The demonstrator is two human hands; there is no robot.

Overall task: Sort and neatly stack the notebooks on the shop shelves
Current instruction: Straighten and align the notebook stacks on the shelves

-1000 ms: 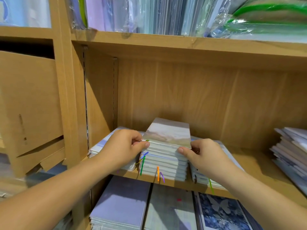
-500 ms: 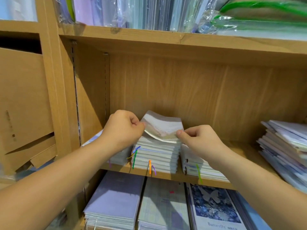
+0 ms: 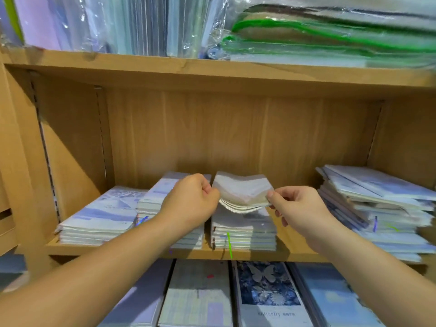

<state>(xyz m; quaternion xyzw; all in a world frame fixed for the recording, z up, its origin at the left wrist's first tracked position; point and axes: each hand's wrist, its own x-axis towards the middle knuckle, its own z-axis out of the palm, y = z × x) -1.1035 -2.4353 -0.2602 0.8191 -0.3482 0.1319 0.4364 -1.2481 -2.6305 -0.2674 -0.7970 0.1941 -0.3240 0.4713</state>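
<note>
A few thin pale notebooks [image 3: 243, 192] sag in the air between my hands, above a short stack of notebooks [image 3: 244, 232] on the wooden shelf [image 3: 132, 250]. My left hand [image 3: 191, 201] pinches the bundle's left edge and my right hand [image 3: 297, 208] pinches its right edge. Behind my left hand stands another stack [image 3: 153, 199]. A wider, flatter stack [image 3: 99, 218] lies at the shelf's left end. A tall, untidy pile [image 3: 377, 204] leans at the right end.
The shelf above carries plastic-wrapped stationery [image 3: 141, 24] and green-edged packs [image 3: 330, 36]. Below, larger notebooks lie side by side, one with a blue butterfly cover [image 3: 266, 286]. A wooden upright [image 3: 18, 161] bounds the bay on the left.
Both hands lifted the top notebooks off the middle stack and carried them right, over the neighbouring shorter stack. The camera swung right, so the right pile shows more fully.
</note>
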